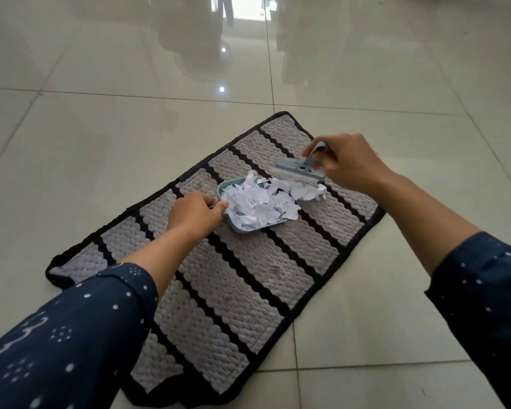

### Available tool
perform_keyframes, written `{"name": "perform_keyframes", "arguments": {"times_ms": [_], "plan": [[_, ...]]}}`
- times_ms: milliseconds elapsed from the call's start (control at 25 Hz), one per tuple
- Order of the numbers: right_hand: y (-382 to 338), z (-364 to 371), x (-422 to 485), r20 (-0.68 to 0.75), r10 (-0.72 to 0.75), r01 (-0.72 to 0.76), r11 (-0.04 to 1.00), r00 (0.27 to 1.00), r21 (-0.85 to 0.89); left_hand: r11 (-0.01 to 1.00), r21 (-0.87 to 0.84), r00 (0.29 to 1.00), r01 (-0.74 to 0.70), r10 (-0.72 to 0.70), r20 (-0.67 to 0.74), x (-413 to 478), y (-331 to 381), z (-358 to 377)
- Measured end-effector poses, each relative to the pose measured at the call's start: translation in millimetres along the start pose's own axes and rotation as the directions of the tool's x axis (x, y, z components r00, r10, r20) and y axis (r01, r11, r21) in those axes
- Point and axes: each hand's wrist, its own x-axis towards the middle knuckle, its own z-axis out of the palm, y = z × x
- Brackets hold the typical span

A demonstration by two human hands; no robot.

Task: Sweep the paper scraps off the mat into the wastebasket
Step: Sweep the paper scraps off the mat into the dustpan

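Observation:
A grey woven mat [248, 278] with black stripes and a black border lies slantwise on the tiled floor. On it rests a small light-blue dustpan [250, 227], heaped with white paper scraps [263, 202] that spill over its right edge onto the mat. My left hand [196, 214] grips the dustpan at its left side. My right hand [347, 163] holds a small light-blue hand brush [300, 169] by its handle, with the bristles down against the scraps at the pan's far right. No wastebasket is in view.
Glossy pale floor tiles [115, 143] surround the mat on every side and reflect a window and furniture at the top. My dark blue patterned sleeves [71, 335] cover both forearms near the bottom corners.

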Motion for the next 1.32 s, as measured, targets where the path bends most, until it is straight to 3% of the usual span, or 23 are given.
{"name": "perform_keyframes", "arguments": {"times_ms": [80,160,400,520,640,760,1040,1320], "plan": [[9.0,-8.7,5.4,-0.090,0.053,-0.054,0.999,0.995,-0.006,1.000,0.006,1.000,-0.007,0.007,-0.002,-1.3,-1.8,0.5],[10.7,-5.3,6.8,-0.089,0.074,-0.074,0.997,0.993,0.002,1.000,0.013,1.000,-0.012,0.012,0.000,-2.0,-3.5,0.3],[-14.0,12.4,-23.4,0.172,-0.169,0.183,0.981,0.971,-0.070,0.999,0.010,0.999,-0.035,0.034,0.013,-4.9,-7.3,0.6],[-7.0,-2.9,-28.3,0.057,-0.150,0.152,0.987,0.987,-0.050,0.999,0.010,0.999,-0.049,0.049,0.016,-8.9,-8.9,0.2],[15.5,-8.9,-27.7,-0.163,0.046,-0.069,0.987,0.986,-0.142,0.999,-0.008,0.998,-0.054,0.054,0.009,-12.8,-9.8,1.8],[15.6,7.2,-31.4,-0.184,0.162,-0.192,0.968,0.969,-0.163,0.999,0.010,0.999,-0.034,0.034,0.011,-15.5,-7.5,3.5],[-48.1,51.0,-21.2,-0.121,-0.021,0.010,0.996,0.992,-0.093,1.000,-0.012,1.000,-0.007,0.007,0.004,-18.5,-10.6,6.5],[-64.5,51.6,-19.4,-0.087,0.001,0.003,0.999,0.996,0.041,0.991,-0.136,1.000,-0.007,0.009,0.012,-25.8,-18.8,8.0]]}}
